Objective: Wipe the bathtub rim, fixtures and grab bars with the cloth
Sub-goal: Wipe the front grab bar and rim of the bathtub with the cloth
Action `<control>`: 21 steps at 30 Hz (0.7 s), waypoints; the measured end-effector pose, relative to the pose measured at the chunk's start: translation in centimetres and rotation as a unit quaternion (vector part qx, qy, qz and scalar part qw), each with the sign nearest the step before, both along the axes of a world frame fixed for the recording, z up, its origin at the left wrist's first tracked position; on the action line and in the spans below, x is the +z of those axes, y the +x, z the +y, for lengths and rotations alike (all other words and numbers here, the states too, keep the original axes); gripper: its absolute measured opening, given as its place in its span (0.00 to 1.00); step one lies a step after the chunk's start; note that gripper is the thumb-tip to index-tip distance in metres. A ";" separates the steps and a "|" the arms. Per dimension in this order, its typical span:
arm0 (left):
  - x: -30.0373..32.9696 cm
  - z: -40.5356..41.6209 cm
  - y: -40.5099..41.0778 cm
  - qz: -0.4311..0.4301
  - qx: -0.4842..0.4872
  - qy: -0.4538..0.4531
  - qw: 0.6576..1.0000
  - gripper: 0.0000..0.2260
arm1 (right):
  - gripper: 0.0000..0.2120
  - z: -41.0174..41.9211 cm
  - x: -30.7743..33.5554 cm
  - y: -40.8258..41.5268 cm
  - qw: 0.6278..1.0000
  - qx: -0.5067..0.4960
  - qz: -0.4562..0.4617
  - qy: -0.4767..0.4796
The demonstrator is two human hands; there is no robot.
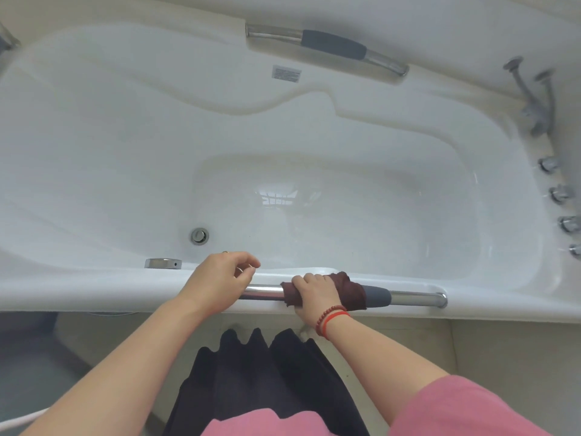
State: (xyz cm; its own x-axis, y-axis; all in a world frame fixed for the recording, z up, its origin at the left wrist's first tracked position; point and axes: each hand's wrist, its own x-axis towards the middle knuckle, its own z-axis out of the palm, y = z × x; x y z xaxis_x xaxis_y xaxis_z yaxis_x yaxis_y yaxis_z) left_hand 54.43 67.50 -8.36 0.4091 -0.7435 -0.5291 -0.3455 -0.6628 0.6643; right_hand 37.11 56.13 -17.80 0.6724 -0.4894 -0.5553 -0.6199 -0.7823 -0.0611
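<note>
1. Two grab bars are showing on one white, glossy, moulded bathtub (94,171); the near grab bar (412,298) is running along the near rim (78,289), a round chrome tube with a grey matte sleeve; the far grab bar (327,45) is lying in a recess of the far rim, curved chrome with the same kind of grey grip.
2. One cloth (349,291), dark maroon, soft and creased, is sitting wrapped around the near grab bar, just left of the grey sleeve and touching it.
3. Two bare hands are working at the near rim; the right hand (314,294) is grasping the cloth, fingers curled over it and the bar beneath; the left hand (220,283) is resting over the bar's left end with fingers loosely curled, clasping nothing that I can make out.
4. Two red bead bracelets (330,319) are circling the right wrist; pink sleeves (465,407) and a dark pleated skirt (251,379) are filling the bottom edge.
5. One round metal drain (199,236) is sitting in the tub floor; one flat chrome oval fitting (163,263) is standing on the near rim, left of the left hand.
6. Four small chrome knobs (558,194) are lining the right rim in a row; above them one chrome faucet (534,99) with two round-topped stems is blurring at the far right corner.
7. One small grey label (286,73) is sticking to the far inner wall; its print is too small to read.
</note>
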 end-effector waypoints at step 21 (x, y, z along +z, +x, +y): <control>0.6 -3.1 -1.6 -0.015 -0.047 -0.009 0.999 0.08 | 0.21 -3.3 0.8 -5.7 0.997 -0.062 -0.039 -0.002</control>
